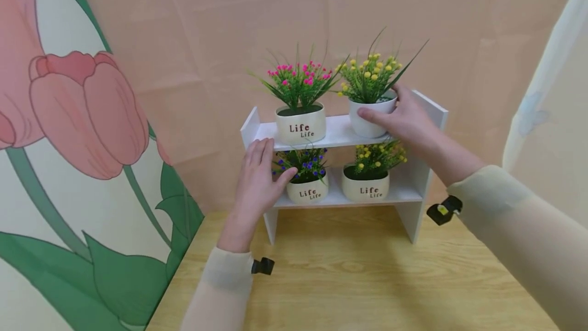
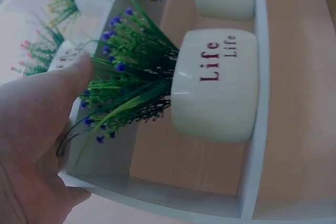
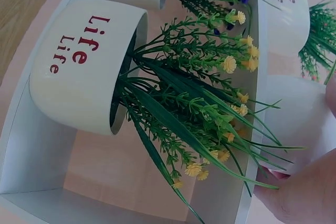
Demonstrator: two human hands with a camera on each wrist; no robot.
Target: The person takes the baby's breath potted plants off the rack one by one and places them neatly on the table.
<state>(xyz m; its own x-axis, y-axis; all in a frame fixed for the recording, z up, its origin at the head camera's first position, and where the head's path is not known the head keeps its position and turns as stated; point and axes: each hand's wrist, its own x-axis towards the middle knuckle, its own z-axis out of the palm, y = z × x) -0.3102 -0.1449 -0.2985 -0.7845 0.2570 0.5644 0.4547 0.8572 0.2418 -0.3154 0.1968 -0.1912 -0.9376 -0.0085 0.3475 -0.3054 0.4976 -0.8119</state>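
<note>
My right hand (image 1: 411,116) grips a plain white flowerpot (image 1: 365,121) of yellow flowers at the right of the upper shelf, thumb across its front and fingers at the back. In the right wrist view, the side of this pot (image 3: 299,121) shows beside the thumb. My left hand (image 1: 261,175) rests at the left end of the white two-tier shelf (image 1: 340,131), fingers straight along the side panel and thumb spread out. Close to that thumb, a cream "Life" pot (image 2: 215,87) with blue-purple flowers stands on the lower tier.
On the upper tier, left of the held pot, stands a cream pot (image 1: 300,125) with pink flowers. Another cream pot (image 1: 366,188) with yellow flowers sits on the lower right. The shelf stands on a wooden table (image 1: 340,280) before a pink cloth backdrop (image 1: 220,40); a tulip-printed panel (image 1: 87,111) is at left.
</note>
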